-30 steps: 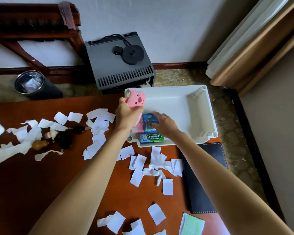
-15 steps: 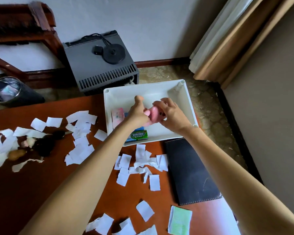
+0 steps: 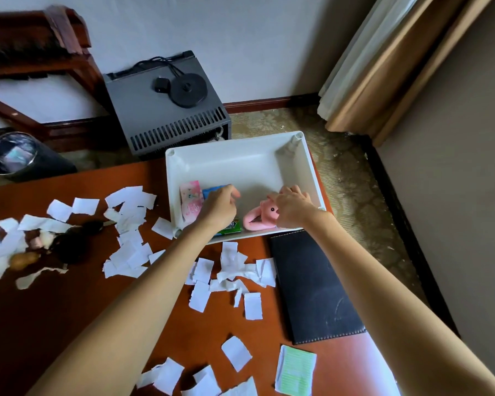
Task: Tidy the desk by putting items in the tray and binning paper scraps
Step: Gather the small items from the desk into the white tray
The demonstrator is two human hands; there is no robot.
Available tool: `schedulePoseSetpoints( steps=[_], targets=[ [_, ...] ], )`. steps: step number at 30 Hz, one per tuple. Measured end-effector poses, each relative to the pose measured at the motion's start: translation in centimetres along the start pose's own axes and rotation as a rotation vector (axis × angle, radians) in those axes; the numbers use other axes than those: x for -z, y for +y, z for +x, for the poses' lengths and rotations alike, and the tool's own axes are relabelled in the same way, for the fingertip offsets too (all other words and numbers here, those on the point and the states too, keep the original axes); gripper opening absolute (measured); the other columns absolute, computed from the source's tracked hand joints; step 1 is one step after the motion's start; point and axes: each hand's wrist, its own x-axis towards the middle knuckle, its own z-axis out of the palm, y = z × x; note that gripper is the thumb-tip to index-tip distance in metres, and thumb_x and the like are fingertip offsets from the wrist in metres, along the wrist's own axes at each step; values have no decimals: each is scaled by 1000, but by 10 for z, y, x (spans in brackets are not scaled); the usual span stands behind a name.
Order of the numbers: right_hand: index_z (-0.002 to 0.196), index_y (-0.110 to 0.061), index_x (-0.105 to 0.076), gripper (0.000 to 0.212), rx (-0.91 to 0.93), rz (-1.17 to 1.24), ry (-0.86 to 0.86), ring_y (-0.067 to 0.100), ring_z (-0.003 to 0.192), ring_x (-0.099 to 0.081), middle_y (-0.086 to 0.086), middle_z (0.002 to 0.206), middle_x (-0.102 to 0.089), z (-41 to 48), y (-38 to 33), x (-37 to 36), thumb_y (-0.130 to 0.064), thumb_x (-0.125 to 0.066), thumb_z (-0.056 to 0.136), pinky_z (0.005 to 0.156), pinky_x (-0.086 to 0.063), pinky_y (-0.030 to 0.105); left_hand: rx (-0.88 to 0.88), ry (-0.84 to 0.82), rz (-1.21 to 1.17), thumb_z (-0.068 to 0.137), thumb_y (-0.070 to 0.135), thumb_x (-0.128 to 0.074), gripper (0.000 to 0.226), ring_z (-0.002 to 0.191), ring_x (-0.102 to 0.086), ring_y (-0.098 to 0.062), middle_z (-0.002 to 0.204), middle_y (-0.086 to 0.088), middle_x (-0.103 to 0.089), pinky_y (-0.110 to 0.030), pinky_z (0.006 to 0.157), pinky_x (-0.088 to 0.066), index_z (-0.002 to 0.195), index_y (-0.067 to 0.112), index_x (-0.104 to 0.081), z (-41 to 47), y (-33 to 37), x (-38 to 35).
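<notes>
A: Step in hand?
B: Stowing items. The pink toy [image 3: 257, 220] lies in the white tray [image 3: 240, 165], at the near-right corner. The right hand [image 3: 293, 208] curls its fingers over the toy's head, grasping it.
A: Left hand [image 3: 219, 208]?
B: Curled above the blue pack [image 3: 212, 190] and gum pack [image 3: 229, 227]. Can't tell whether it grasps anything.
A: Next?
B: Probably let go, then carry the paper scraps [image 3: 126, 212] to the bin [image 3: 52, 167], far left.
A: Unclear?
B: Dark objects [image 3: 72, 241] on the left are blurred. The gum label is half covered.
</notes>
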Motion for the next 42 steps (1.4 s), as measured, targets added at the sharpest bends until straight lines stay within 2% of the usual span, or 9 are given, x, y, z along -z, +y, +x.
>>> schedulePoseSetpoints(
  steps=[3,7,11,13,16,21,24,33,42],
  targets=[
    [145,-26,-22,63,0,79,-47,36,132,-31,18,137,-37,-3,0,2,-25,-50,88,109,-30,45,22,-1,-11,90,-8,-31,40,114,-55,-24,122,-14,-60,-31,94,-44,120,3,-55,-4,-1,-1],
    [142,-31,-27,65,-9,108,-39,37,131,-33,12,139,-33,-7,-2,-4,-13,-51,85,107,-34,43,45,14,-33,89,-11,-31,40,114,-56,-24,122,-15,-60,-28,92,-44,119,2,-55,-13,1,0],
    [144,-30,-24,69,0,84,35,36,144,-6,11,156,-7,-18,-8,-3,-7,-49,85,115,-18,48,58,44,-23,89,-12,-32,41,114,-55,-24,121,-15,-60,-21,85,-40,120,1,-55,-24,4,6],
    [142,-24,-27,61,-2,65,103,36,144,-6,14,155,-10,-24,-14,-2,-10,-48,86,115,-17,48,59,88,-8,89,-11,-32,40,114,-55,-25,121,-15,-61,-25,90,-43,119,2,-56,-32,6,11],
    [136,-13,-37,45,9,82,266,33,138,-23,17,145,-31,-40,-30,-3,-13,-43,91,112,-24,43,47,171,39,92,-5,-34,35,118,-53,-27,124,-15,-60,-34,93,-45,118,2,-56,-55,12,24],
    [125,-5,-49,36,140,192,436,37,109,-54,19,122,-54,-77,-84,-13,-4,-41,89,90,-43,39,49,355,111,98,9,-36,28,114,-55,-23,126,-11,-57,-32,82,-50,120,7,-53,-119,-1,49],
    [119,-3,-51,32,263,223,389,38,103,-58,22,116,-59,-101,-130,-37,-2,-43,88,80,-46,37,123,425,151,99,9,-33,30,114,-54,-26,125,-13,-57,-33,86,-47,122,7,-52,-173,-33,60],
    [119,-3,-53,34,398,195,135,37,110,-57,20,120,-60,-154,-271,-155,3,-41,88,92,-46,37,482,410,140,96,8,-41,31,117,-53,-28,125,-14,-58,-34,95,-44,123,6,-54,-319,-217,66],
    [128,-11,-46,44,245,214,-41,35,130,-40,18,138,-42,-179,-396,-246,2,-36,87,110,-31,37,405,229,222,92,6,-48,34,119,-48,-27,127,-13,-50,-32,93,-43,125,8,-52,-370,-330,79]
  ],
)
